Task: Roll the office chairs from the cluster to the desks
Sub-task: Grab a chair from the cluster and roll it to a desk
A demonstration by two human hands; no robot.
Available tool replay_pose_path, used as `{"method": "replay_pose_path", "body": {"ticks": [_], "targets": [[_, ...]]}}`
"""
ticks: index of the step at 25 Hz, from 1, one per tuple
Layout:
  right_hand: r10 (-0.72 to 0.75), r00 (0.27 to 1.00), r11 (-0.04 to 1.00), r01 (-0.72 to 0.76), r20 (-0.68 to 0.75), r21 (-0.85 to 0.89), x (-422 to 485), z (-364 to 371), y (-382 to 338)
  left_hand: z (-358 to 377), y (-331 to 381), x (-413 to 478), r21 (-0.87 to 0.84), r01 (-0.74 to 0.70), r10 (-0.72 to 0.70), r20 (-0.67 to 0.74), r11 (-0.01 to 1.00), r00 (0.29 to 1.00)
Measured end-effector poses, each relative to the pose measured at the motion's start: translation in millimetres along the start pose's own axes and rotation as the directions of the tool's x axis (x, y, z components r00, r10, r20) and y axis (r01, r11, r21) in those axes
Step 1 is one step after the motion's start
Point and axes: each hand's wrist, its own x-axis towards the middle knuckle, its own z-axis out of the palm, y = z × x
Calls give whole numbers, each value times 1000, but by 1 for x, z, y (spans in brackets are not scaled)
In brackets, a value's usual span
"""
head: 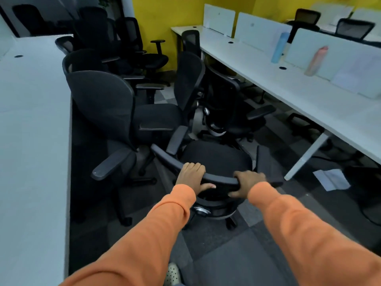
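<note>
A black office chair (pixel 216 156) stands right in front of me, its backrest top edge toward me. My left hand (pixel 192 175) grips that top edge with fingers curled over it and thumb under. My right hand (pixel 247 181) grips the same edge a little to the right. Both arms wear orange sleeves. Beyond it, a cluster of several black mesh chairs (pixel 115 100) fills the aisle back to the yellow wall. A long white desk (pixel 309 87) runs along the right, another white desk (pixel 31 141) along the left.
White divider panels (pixel 261 32) stand on the right desk, with a blue bottle (pixel 279 47) and a pink bottle (pixel 316 60). A sheet of paper (pixel 331 179) lies on the grey carpet under that desk. More chairs (pixel 307 17) stand at the far right.
</note>
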Motion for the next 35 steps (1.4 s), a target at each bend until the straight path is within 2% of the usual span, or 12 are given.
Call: {"method": "replay_pose_path", "body": {"ticks": [3, 6, 11, 15, 18, 23, 26, 31, 35], "targets": [[-22, 989, 997, 11, -146, -75, -13, 14, -4, -1, 40, -5, 24, 58, -59, 30, 998, 998], [-57, 984, 993, 39, -168, -110, -24, 14, 20, -9, 55, -4, 22, 21, -23, 103, 1000, 994], [-125, 973, 981, 93, -194, -170, -49, 20, 39, -20, 59, -7, 0, -124, 120, 236, 992, 964], [-86, 974, 984, 50, -211, -170, -80, 26, 60, -19, 72, -18, 48, -326, 284, 386, 944, 878], [-31, 975, 989, -1, -219, -145, -104, 35, 72, -27, 94, -27, 91, -432, 374, 360, 897, 854], [37, 963, 992, -69, -266, -110, -142, 60, 84, -22, 122, -50, 115, -482, 434, 291, 869, 852], [88, 934, 994, -106, -345, -32, -159, 73, 85, -16, 129, -54, 125, -536, 504, 216, 835, 836], [251, 884, 966, -203, -393, 160, -186, 101, 85, -7, 140, -49, 79, -654, 644, 126, 752, 755], [380, 853, 924, -332, -359, 189, -216, 105, 81, 0, 158, -42, 8, -777, 774, 89, 629, 627]]}}
